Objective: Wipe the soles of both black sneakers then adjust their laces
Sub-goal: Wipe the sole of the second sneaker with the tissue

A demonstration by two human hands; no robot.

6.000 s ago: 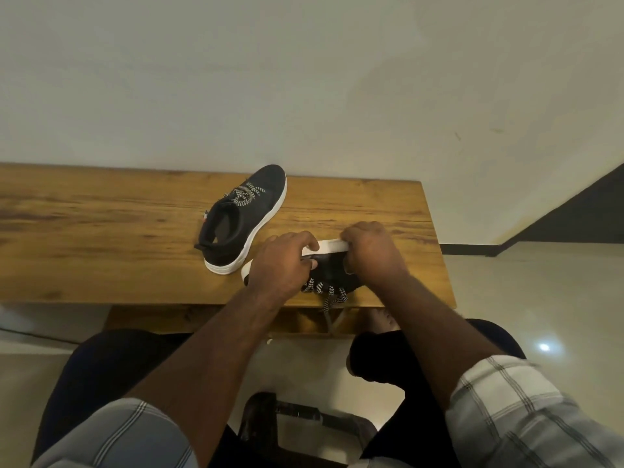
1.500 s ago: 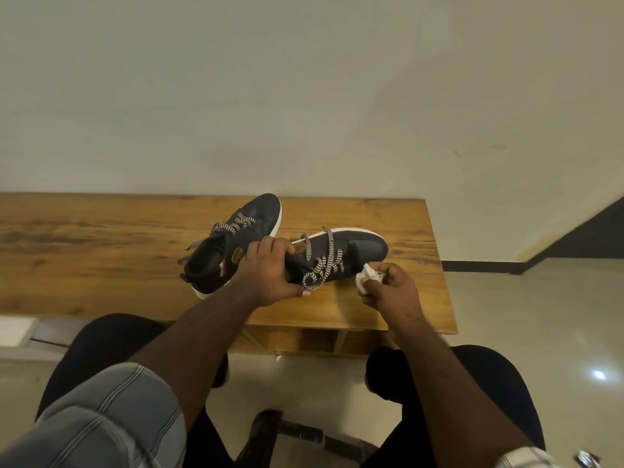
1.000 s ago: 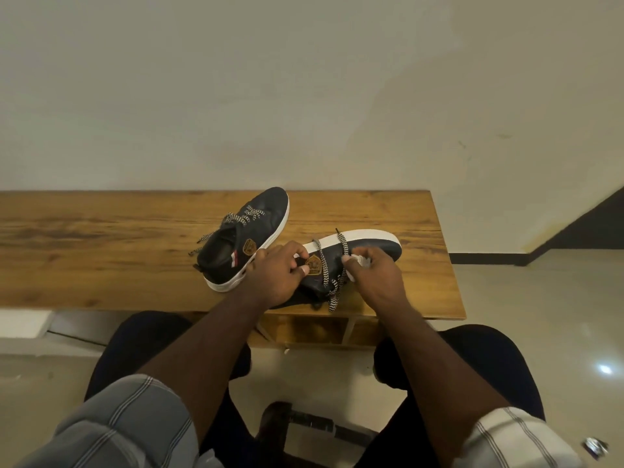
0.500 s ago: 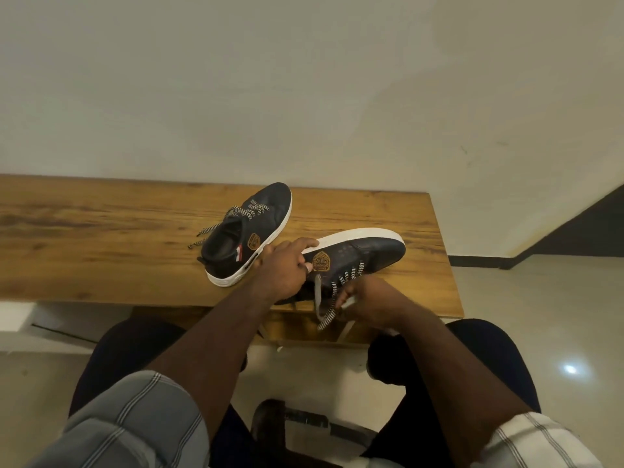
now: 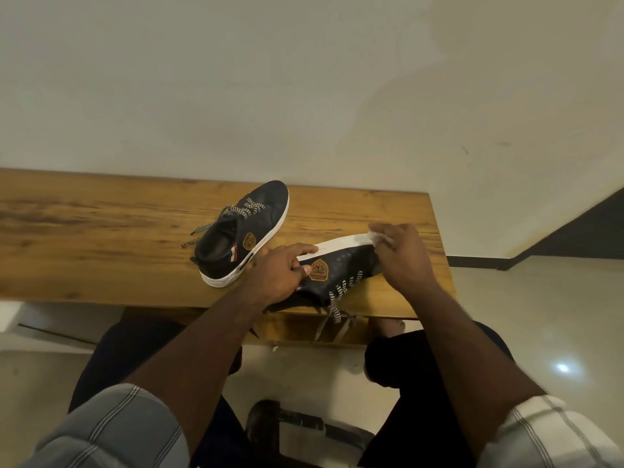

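Head view: a person sits at a long wooden desk (image 5: 101, 238) set against a pale wall.
Desk surface: warm grained wood; its left stretch is bare and its right end stops just past the right hand.
Far sneaker (image 5: 241, 236): stands upright on its white sole left of centre, black textured upper, toe towards the wall and to the right, heel nearer the person, striped laces loose over the tongue.
Left hand (image 5: 278, 273): fingers curled over the heel end of the near sneaker, holding it.
Near sneaker (image 5: 332, 266): tipped on its side at the desk's front edge, flat white sole (image 5: 337, 246) turned towards the wall, long axis running left to right, toe to the right; laces (image 5: 334, 307) hang over the edge.
Right hand (image 5: 403, 256): fingers clenched on a small white wipe (image 5: 376, 237), pressed at the sole's toe end.
Floor: pale glossy tiles.
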